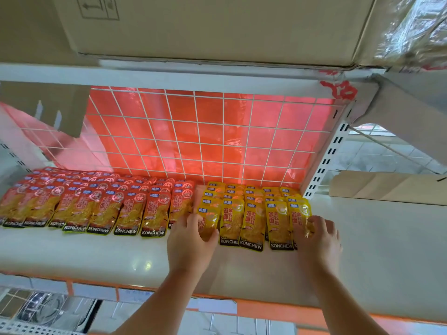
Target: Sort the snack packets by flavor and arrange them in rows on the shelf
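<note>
– Fingers (193, 221) of my left hand (189, 245) curl round the leftmost yellow packet (210, 220); my right hand (320, 240) grips the rightmost yellow packet (302, 212).
– What might go wrong?
– These glossy, flat pouches overlap like shingles. I reckon a careless nudge could slide them into the red packets (104, 209) just beside. Both lots lie towards the back of the shelf (96, 252), before the wire grid (193, 136).
</note>
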Motion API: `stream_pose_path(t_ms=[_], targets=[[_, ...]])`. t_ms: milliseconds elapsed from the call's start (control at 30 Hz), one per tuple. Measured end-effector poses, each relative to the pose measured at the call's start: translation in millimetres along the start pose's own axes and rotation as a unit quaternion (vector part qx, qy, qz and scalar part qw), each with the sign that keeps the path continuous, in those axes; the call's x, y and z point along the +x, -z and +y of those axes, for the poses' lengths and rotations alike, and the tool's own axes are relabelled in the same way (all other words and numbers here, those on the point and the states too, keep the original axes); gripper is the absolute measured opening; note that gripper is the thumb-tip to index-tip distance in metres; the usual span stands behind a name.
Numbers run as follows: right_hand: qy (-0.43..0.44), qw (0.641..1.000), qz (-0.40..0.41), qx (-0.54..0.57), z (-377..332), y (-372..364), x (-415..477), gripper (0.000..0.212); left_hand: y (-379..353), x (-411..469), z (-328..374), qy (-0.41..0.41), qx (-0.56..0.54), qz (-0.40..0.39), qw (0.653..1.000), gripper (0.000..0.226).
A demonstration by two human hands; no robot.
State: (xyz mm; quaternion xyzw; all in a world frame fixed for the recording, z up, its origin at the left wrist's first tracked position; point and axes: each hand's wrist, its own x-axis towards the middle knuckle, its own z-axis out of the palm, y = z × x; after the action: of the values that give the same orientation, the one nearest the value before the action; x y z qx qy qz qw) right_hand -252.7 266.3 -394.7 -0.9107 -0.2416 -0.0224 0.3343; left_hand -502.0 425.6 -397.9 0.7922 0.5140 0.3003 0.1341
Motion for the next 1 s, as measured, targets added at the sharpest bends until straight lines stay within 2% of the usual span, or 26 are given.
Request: stream_pose_path(t_ms=[100, 1000], targets=[[0.001, 1.0, 0.0, -0.003, 0.8, 0.1, 0.7, 0.019, -3.4, 1.2, 6.3, 0.02, 0.0, 0.0, 1.0, 0.042], [0.008, 1.0, 0.008, 0.003, 2.5, -3.1, 1.3, 0.024, -11.0, 0.8, 16.3, 0.016, 0.004, 0.031, 0.999, 0.048]])
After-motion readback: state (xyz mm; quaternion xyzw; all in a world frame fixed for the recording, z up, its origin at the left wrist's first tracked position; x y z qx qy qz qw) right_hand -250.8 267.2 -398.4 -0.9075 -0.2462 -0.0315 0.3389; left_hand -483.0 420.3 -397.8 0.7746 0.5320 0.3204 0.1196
